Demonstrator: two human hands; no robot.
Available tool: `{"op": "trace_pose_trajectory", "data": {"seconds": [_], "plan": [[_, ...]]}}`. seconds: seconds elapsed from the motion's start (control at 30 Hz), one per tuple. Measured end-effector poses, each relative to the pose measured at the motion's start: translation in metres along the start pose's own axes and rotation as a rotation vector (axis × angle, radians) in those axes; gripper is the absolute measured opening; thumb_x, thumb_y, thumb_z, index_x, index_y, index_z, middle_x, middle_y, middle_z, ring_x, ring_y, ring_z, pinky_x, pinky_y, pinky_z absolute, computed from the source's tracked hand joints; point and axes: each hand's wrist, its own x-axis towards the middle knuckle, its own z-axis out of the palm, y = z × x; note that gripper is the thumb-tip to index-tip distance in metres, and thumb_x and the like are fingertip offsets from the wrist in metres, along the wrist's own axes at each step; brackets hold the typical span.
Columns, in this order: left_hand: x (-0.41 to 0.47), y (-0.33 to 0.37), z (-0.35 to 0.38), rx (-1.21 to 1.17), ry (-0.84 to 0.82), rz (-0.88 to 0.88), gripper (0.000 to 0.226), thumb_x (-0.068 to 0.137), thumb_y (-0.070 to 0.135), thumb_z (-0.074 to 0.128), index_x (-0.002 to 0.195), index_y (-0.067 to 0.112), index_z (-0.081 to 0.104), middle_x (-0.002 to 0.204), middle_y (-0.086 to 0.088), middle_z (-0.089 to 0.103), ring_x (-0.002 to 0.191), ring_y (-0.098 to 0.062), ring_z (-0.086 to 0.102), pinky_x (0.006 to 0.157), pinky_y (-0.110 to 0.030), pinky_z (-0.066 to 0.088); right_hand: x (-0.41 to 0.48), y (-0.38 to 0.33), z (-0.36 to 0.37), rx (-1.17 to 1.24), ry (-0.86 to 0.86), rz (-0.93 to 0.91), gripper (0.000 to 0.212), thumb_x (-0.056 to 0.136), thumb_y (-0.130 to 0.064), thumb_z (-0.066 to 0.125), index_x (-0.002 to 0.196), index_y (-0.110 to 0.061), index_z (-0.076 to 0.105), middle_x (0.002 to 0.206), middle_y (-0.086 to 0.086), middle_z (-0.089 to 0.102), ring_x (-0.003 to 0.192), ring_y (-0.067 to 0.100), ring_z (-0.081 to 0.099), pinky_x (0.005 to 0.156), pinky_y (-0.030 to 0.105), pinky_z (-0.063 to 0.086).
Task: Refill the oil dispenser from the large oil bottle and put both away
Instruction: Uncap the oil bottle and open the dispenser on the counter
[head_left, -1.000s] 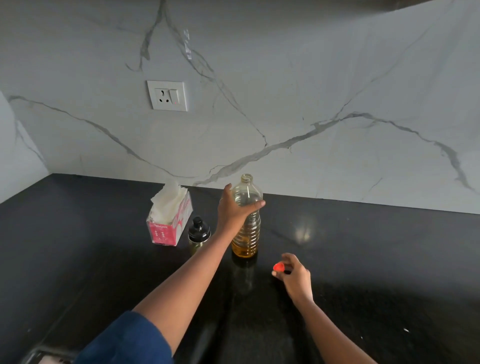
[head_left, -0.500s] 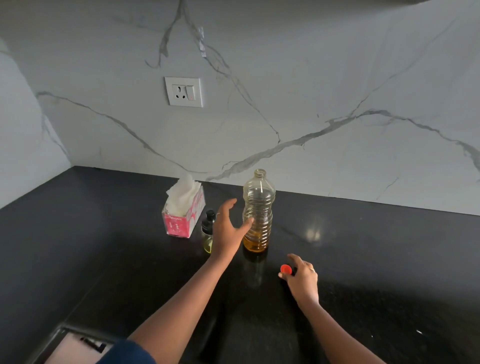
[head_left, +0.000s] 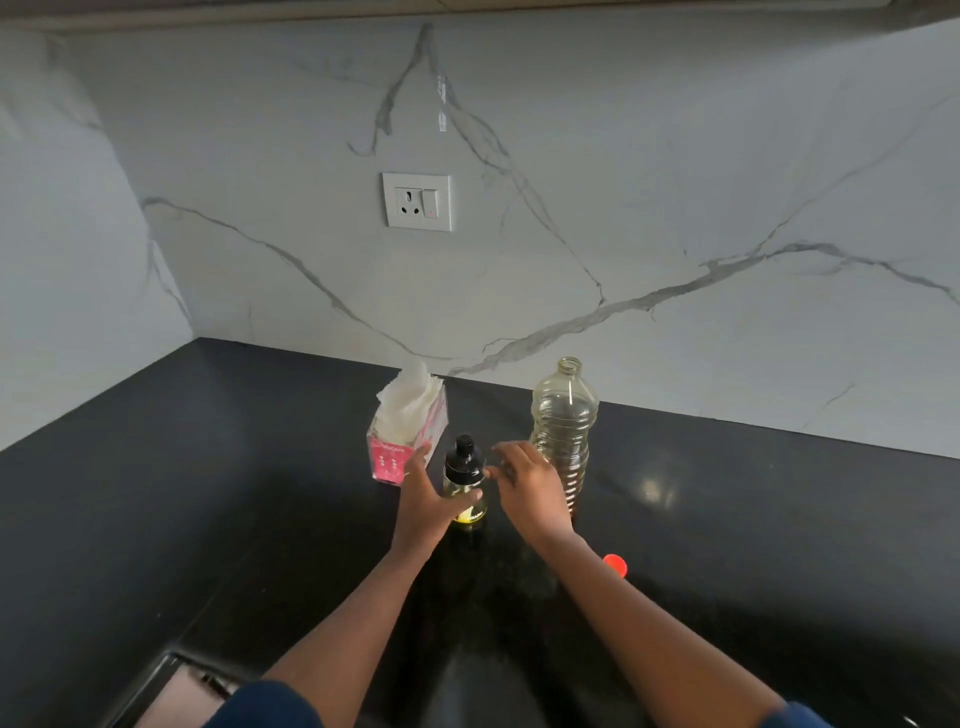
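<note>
Black countertop (head_left: 208, 493), grey-veined white marble wall (head_left: 675, 208), pink tissue box (head_left: 389, 462), red cap (head_left: 615, 564)

Bench (head_left: 208, 467): black, polished.
Oil dispenser (head_left: 464, 483): upright, black top fitted, yellow oil low inside.
Left grip (head_left: 426, 501): thumb and fingers curled round dispenser body.
Right grip (head_left: 530, 483): fingers spread, tips just beside dispenser top; contact unclear.
Large oil bottle (head_left: 563, 415): upright, uncapped, behind right grip.
Red cap (head_left: 615, 565): lying on bench beside right forearm.
Tissue box (head_left: 410, 436): just left of dispenser.

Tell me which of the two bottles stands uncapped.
The large oil bottle: its neck is bare, while the small dispenser wears its black top.
</note>
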Motion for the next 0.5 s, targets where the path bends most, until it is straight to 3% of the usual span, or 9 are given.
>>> {"op": "trace_pose_trajectory", "data": {"seconds": [0.17,0.23,0.33,0.5], "plan": [[0.015,-0.004,0.006,0.003,-0.162,-0.083,0.104,0.054,0.026,0.088,0.138,0.01,0.029,0.133,0.0,0.044,0.124,-0.012,0.039,0.105,-0.024,0.03,0.046,-0.019,0.011,-0.111,-0.232,0.156,0.045,0.087,-0.029,0.062,0.127,-0.011,0.05,0.126,0.007,0.053,0.113,0.026,0.053,0.088,0.036,0.047],[0.02,-0.005,0.009,-0.056,-0.196,-0.129,0.094,0.053,0.023,0.088,0.131,0.018,0.036,0.125,0.009,0.048,0.12,-0.011,0.044,0.102,-0.023,0.034,0.06,-0.024,0.019,-0.175,-0.302,0.228,0.056,0.083,-0.038,0.066,0.128,-0.012,0.045,0.126,0.007,0.052,0.114,0.026,0.052,0.085,0.037,0.047],[0.025,-0.012,0.016,-0.12,-0.178,-0.16,0.073,0.051,0.019,0.088,0.108,0.032,0.044,0.107,0.011,0.059,0.107,-0.011,0.057,0.097,-0.026,0.042,0.075,-0.028,0.03,-0.238,-0.381,0.336,0.064,0.076,-0.048,0.07,0.121,-0.011,0.045,0.113,0.007,0.056,0.103,0.025,0.057,0.076,0.034,0.049],[0.03,-0.021,0.022,-0.149,-0.116,-0.192,0.078,0.05,0.021,0.089,0.117,0.023,0.049,0.111,0.002,0.062,0.107,-0.014,0.058,0.101,-0.041,0.044,0.091,-0.035,0.043,-0.38,-0.469,0.37,0.051,0.076,-0.054,0.067,0.102,-0.011,0.058,0.081,0.001,0.057,0.084,0.023,0.063,0.064,0.031,0.045]]}}
